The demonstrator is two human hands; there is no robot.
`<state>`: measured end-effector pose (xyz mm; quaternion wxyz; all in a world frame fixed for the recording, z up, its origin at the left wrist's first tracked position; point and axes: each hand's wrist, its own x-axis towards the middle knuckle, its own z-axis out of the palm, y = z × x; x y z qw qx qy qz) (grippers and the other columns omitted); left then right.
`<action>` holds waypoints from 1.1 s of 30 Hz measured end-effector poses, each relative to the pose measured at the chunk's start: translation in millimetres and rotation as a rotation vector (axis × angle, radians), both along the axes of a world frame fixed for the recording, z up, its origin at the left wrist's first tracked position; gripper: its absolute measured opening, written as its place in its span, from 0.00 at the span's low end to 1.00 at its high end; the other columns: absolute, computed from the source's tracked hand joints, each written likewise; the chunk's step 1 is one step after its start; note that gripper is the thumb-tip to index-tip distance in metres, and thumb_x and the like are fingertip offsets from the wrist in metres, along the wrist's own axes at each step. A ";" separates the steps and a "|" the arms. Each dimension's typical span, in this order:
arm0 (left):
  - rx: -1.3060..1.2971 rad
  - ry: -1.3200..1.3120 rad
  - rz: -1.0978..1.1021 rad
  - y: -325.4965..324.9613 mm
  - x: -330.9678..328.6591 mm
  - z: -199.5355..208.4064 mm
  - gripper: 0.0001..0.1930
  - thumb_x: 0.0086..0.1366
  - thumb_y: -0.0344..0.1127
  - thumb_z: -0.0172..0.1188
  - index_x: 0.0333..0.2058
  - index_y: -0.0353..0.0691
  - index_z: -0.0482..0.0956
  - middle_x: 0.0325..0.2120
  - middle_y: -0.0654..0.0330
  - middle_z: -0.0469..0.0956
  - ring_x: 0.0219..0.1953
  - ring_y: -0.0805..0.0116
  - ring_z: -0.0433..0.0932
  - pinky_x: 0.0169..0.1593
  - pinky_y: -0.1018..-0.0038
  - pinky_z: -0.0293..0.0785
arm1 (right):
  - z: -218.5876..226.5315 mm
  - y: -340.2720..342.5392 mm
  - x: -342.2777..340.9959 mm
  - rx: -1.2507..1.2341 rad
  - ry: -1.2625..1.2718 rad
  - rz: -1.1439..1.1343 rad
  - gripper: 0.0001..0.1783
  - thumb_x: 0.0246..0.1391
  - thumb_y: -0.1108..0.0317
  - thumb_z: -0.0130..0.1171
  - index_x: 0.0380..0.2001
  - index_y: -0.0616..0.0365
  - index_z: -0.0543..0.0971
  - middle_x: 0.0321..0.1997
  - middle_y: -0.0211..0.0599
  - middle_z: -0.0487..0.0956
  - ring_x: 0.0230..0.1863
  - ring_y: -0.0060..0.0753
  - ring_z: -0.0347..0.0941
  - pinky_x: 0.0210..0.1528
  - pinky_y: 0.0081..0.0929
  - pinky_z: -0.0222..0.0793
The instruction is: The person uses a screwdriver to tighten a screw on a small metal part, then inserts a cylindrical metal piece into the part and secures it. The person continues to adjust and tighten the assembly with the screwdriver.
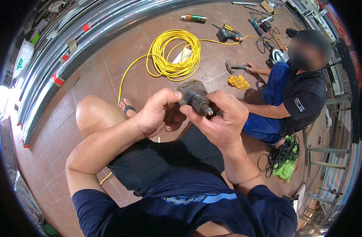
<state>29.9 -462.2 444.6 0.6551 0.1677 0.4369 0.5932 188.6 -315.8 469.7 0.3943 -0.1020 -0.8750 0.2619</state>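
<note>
A dark, greasy metal tool part (191, 90) with a stepped round shaft is held up between my two hands, above my lap. Its shaft end points down toward me. My left hand (159, 112) grips its left side, thumb on top and the other fingers curled beneath. On the other side, my right hand (224, 114) pinches the part around the shaft with thumb and fingers. The undersides of the part and some fingertips are hidden.
A coiled yellow cable (175, 55) lies ahead on the tiled floor. At right sits a co-worker (307, 94) holding a hammer (230, 67) near a yellow glove (239, 82). Farther back are a drill (228, 34) and a spray can (194, 18). Long metal profiles (80, 43) line the left.
</note>
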 end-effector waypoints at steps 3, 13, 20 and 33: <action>0.003 -0.007 0.010 -0.5 -0.7 2.6 0.30 0.72 0.62 0.49 0.49 0.40 0.85 0.30 0.62 0.80 0.22 0.72 0.67 0.24 0.73 0.59 | 0.7 -0.5 -0.9 0.023 0.014 0.008 0.26 0.42 0.56 0.92 0.30 0.58 0.83 0.25 0.35 0.80 0.24 0.36 0.77 0.30 0.33 0.71; -0.017 0.005 0.024 -3.0 -5.7 -0.5 0.30 0.68 0.61 0.52 0.49 0.39 0.84 0.31 0.59 0.81 0.23 0.68 0.67 0.27 0.69 0.60 | 3.1 -3.3 -7.3 0.018 0.086 0.010 0.27 0.41 0.53 0.91 0.27 0.50 0.78 0.21 0.32 0.77 0.23 0.43 0.75 0.31 0.39 0.69; -0.013 -0.026 0.080 -0.9 2.5 5.1 0.34 0.75 0.69 0.54 0.50 0.39 0.84 0.30 0.60 0.81 0.25 0.69 0.74 0.26 0.70 0.67 | -4.2 -4.2 -5.8 -0.008 0.095 0.016 0.25 0.42 0.56 0.91 0.30 0.53 0.81 0.24 0.34 0.80 0.24 0.39 0.77 0.32 0.37 0.70; -0.087 -0.008 0.695 19.8 0.5 -14.9 0.25 0.79 0.60 0.66 0.47 0.39 0.83 0.35 0.61 0.79 0.35 0.69 0.79 0.39 0.68 0.78 | -29.2 -27.7 -4.4 -0.356 -0.123 0.126 0.58 0.51 0.53 0.85 0.78 0.63 0.67 0.28 0.31 0.80 0.29 0.30 0.79 0.40 0.31 0.73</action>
